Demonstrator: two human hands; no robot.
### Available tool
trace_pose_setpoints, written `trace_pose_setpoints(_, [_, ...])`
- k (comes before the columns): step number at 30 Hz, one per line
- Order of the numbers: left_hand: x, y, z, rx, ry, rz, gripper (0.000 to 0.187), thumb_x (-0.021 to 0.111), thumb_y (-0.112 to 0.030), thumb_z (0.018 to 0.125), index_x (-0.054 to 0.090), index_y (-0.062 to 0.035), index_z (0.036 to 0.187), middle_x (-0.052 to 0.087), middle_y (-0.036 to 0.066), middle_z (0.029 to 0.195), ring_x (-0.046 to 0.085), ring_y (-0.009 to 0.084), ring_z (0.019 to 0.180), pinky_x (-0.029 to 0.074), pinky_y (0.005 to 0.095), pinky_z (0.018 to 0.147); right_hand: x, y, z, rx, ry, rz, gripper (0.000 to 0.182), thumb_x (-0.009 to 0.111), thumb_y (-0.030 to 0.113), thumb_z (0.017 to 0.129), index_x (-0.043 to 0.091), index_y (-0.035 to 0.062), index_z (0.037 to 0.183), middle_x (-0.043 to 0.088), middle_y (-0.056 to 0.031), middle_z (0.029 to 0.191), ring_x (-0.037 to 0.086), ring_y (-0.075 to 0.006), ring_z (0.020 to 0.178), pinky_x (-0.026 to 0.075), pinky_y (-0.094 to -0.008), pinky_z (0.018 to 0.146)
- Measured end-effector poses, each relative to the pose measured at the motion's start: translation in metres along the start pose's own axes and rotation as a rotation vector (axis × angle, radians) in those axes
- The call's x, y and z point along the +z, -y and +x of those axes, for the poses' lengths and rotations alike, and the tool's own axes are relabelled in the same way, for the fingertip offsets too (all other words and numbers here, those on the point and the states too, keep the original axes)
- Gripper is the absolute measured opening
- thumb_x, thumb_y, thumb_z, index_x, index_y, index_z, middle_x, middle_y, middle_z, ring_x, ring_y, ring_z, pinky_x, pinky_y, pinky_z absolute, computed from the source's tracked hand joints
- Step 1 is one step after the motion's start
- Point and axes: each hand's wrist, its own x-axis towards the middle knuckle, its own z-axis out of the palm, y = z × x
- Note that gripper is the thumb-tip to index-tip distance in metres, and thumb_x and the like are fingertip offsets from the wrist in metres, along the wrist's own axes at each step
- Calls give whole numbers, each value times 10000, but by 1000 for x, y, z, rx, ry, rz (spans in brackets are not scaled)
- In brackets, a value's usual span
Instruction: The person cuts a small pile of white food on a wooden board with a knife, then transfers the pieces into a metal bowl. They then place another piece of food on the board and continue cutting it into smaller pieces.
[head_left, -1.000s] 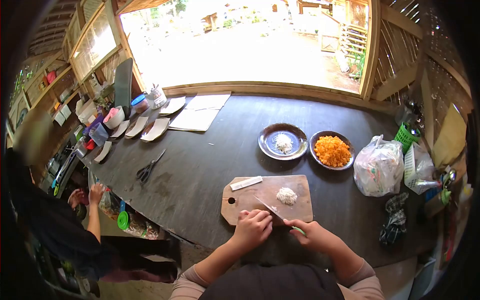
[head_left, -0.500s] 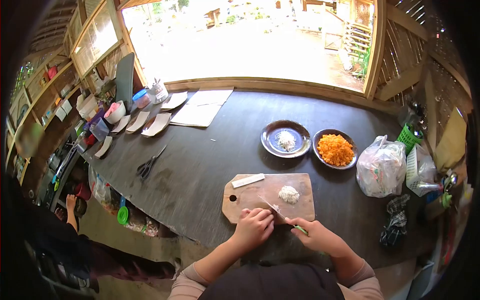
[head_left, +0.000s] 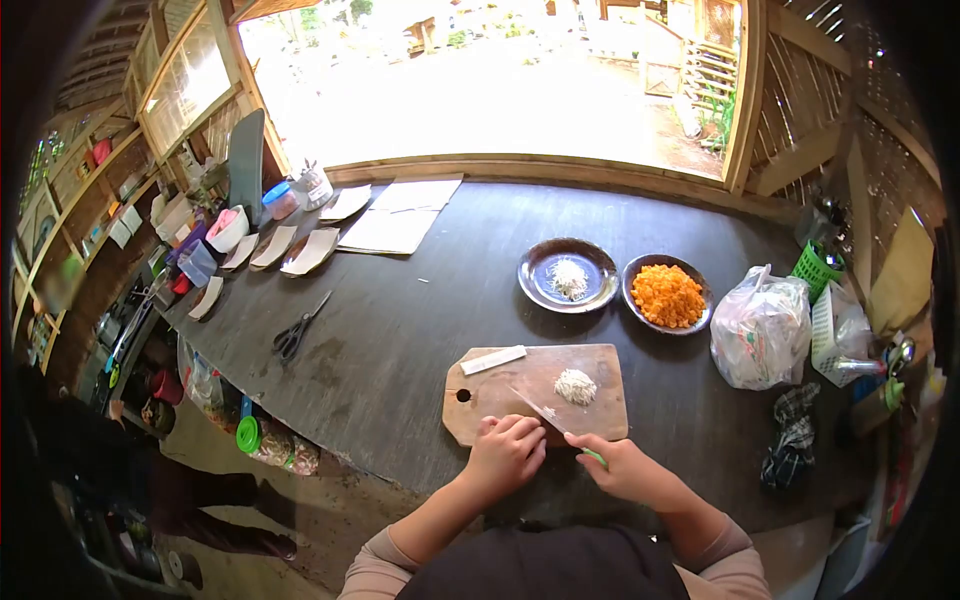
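The person stands at the near edge of a dark table [head_left: 420,300] with both hands on a wooden cutting board [head_left: 500,395]. The right hand [head_left: 630,468] is wrapped tight around the green handle of a knife [head_left: 545,415], whose blade slants up and to the left across the board. The left hand [head_left: 505,452] is bunched in a loose fist at the board's near edge, fingertips pressed down just beside the blade; whatever sits under them is hidden. A small heap of white shreds [head_left: 575,386] lies on the board just beyond the blade. Further back, a dark plate [head_left: 540,290] holds more white shreds, and beside it a bowl [head_left: 668,296] is full of chopped orange pieces. Scissors [head_left: 298,330] lie well off to the left.
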Motion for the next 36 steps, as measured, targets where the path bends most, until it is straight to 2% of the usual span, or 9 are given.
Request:
trace_pose_setpoints(3, [-1, 0, 0, 5, 0, 8, 152, 672, -217, 842, 707, -103, 936, 674, -9, 1014, 618, 148, 974, 383, 378, 833, 7, -1, 0, -205, -137, -20, 309, 591, 116, 949, 587, 108, 1257, 672, -230, 792, 679, -363, 684, 526, -393, 668])
trace_pose_setpoints(5, [-2, 1, 0, 7, 10, 1, 151, 672, -215, 841, 708, -100, 932, 675, -5, 1012, 620, 151, 969, 384, 377, 835, -8, 18, -3, 51, 24, -27, 312, 590, 114, 949, 585, 107, 1262, 662, -216, 745, 664, -368, 642, 517, -403, 637])
trace_pose_setpoints(12, [0, 1, -1, 7, -13, -11, 152, 676, -212, 837, 709, -95, 929, 676, -1, 1013, 622, 151, 969, 382, 378, 833, -6, 3, 1, 78, 54, -34, 318, 596, 118, 949, 583, 102, 1266, 659, -219, 737, 659, -377, 642, 515, -407, 638])
trace_pose_setpoints(14, [0, 1, -1, 3, -15, -9, 151, 677, -212, 837, 706, -94, 927, 675, -1, 1008, 622, 151, 971, 382, 376, 832, 7, -8, 1, -190, -114, 8, 319, 602, 118, 946, 586, 98, 1264, 666, -239, 784, 668, -383, 691, 516, -408, 670])
trace_pose_setpoints(15, [0, 0, 0, 3, -15, -10, 151, 677, -212, 837, 706, -94, 927, 675, -1, 1008, 622, 151, 971, 382, 376, 832, 7, -6, 1, -189, -114, 8, 319, 602, 118, 946, 586, 98, 1264, 666, -239, 784, 668, -383, 691, 516, -408, 670])
trace_pose_setpoints(23, [0, 2, -2, 4, -15, -29, 153, 669, -213, 845, 705, -93, 933, 671, -6, 1010, 619, 154, 979, 382, 368, 833, -14, 15, 1, 176, 93, 10, 320, 608, 113, 942, 590, 115, 1261, 675, -252, 853, 683, -399, 773, 531, -399, 723])
trace_pose_setpoints(29, [-2, 0, -1, -5, -12, -20, 146, 663, -207, 848, 702, -94, 931, 669, -6, 1006, 618, 155, 980, 384, 366, 840, 3, -2, 1, -97, -62, 3, 315, 600, 135, 949, 589, 116, 1263, 677, -246, 847, 678, -387, 741, 522, -396, 694])
trace_pose_setpoints(32, [-1, 1, -2, 1, -22, -16, 151, 658, -208, 851, 704, -92, 935, 670, -4, 1012, 616, 154, 982, 384, 366, 846, -13, 10, -2, 107, 73, 1, 314, 596, 138, 950, 587, 118, 1264, 677, -249, 857, 678, -389, 754, 523, -401, 707])
trace_pose_setpoints(36, [-2, 1, -2, 0, -10, -26, 161, 655, -211, 853, 707, -89, 946, 671, -3, 1014, 616, 153, 986, 383, 368, 851, -8, 7, -1, 72, 46, 12, 314, 600, 133, 946, 587, 117, 1259, 668, -242, 800, 672, -389, 707, 521, -406, 678])
